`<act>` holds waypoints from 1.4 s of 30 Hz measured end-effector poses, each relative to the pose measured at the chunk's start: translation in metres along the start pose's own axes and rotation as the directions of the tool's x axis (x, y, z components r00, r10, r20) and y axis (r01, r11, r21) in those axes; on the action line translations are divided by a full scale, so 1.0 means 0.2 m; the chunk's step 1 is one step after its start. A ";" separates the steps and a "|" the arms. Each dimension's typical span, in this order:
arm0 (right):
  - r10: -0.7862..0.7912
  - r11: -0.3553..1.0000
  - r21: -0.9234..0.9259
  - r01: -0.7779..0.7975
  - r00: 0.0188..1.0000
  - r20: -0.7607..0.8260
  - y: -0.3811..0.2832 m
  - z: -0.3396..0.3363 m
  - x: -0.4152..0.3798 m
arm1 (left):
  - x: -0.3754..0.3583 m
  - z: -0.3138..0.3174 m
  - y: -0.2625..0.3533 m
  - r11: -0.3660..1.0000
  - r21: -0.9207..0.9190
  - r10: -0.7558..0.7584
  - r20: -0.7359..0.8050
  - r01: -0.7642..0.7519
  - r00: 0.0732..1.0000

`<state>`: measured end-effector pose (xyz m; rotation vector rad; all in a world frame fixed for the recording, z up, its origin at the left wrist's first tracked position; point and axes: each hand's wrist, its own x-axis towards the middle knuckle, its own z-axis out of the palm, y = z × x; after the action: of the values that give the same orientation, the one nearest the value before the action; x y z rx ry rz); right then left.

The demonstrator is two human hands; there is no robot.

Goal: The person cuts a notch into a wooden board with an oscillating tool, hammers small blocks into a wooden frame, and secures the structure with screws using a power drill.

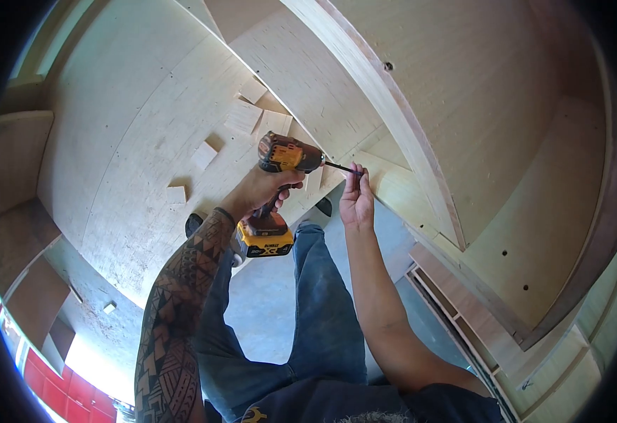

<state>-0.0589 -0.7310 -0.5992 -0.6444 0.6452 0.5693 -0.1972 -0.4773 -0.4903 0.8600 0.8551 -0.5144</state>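
Note:
My left hand (275, 186) is wrapped round the grip of a yellow and black cordless drill (285, 154), whose yellow battery pack (265, 240) hangs below. From its chuck a long dark driver bit (338, 166) points right. At the bit's far end, my right hand (357, 197) pinches with thumb and fingers; a small dark tip, perhaps a screw, shows between them, too small to be sure. Both hands are just in front of the edge of a plywood piece (386, 182).
Several small wooden blocks (243, 116) lie on the broad plywood sheet (139, 134) at left. A curved plywood panel (421, 155) rises at right, with dark holes in the wood near it. My jeans-clad legs (322, 303) are below, above a grey floor (266, 310).

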 end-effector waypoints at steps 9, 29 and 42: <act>-0.066 0.990 0.109 0.093 0.971 -0.231 0.02 0.12 0.04 | 0.18 0.01 0.16 1.000 0.002 -0.009 0.117 0.009 0.993; -0.487 0.167 -0.808 0.565 0.760 0.431 -0.64 0.43 -0.93 | 0.40 0.08 0.52 0.947 0.283 -0.213 0.189 0.154 0.959; -0.500 -0.158 -0.970 0.185 0.832 0.240 -0.68 0.59 -1.00 | 0.41 0.16 0.55 0.933 0.311 -0.238 0.159 0.180 0.958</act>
<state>-0.0603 -0.7958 -0.3383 -2.3626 0.0411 0.3295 -0.0589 -0.4463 -0.4976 0.9751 0.7028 -0.9177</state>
